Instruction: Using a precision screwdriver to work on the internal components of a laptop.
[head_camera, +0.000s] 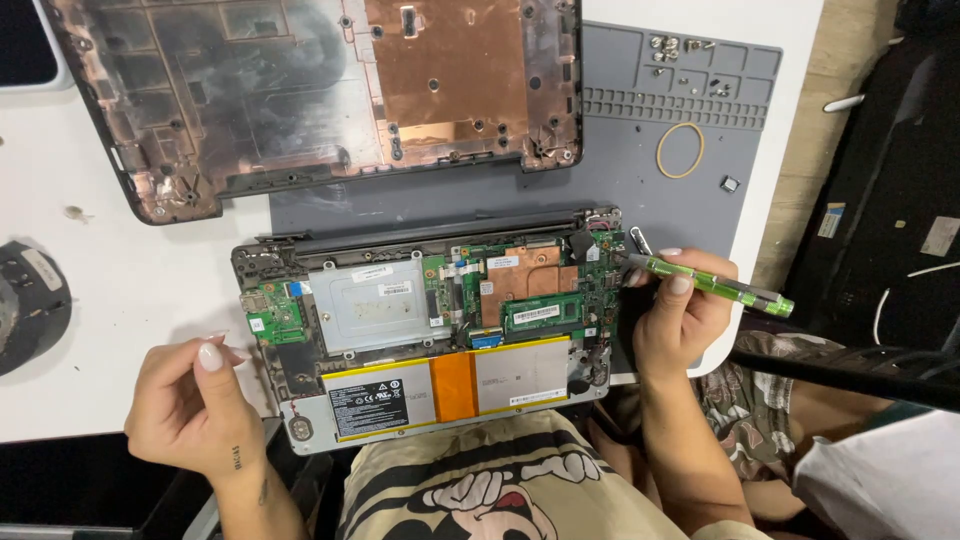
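Holding item one: a green screwdriver (715, 282), pinched between the fingers and thumb of the right hand (680, 310). Its long axis is running from lower right, where the handle end is sticking out past the knuckles, up and left to the tip, which is pointing at the right edge of the green circuit board (520, 290), close to the hinge corner. Whether the tip is actually seated on a screw is too small to tell.

Item two: an opened laptop base (425, 335), lying flat and lengthwise across the person's front, partly on a grey work mat (620, 150) and partly on the white table (120, 270). Inside it are showing a silver drive cover (370, 300), a copper heat plate, a memory stick and a flat battery (450, 385) with an orange strip along the near edge.

Item three: the left hand (195, 405), hovering just off the laptop's near left corner, fingers loosely curled with thumb and forefinger close together, holding nothing I can make out. The right hand is plainly the nearer one to the board's right edge.

Surroundings: the removed bottom cover (310, 95) is lying inside-up beyond the laptop; loose screws (680, 45) are sitting in the mat's tray cells, with a yellow rubber band (680, 150) just below them. Nothing is standing between tool and board.
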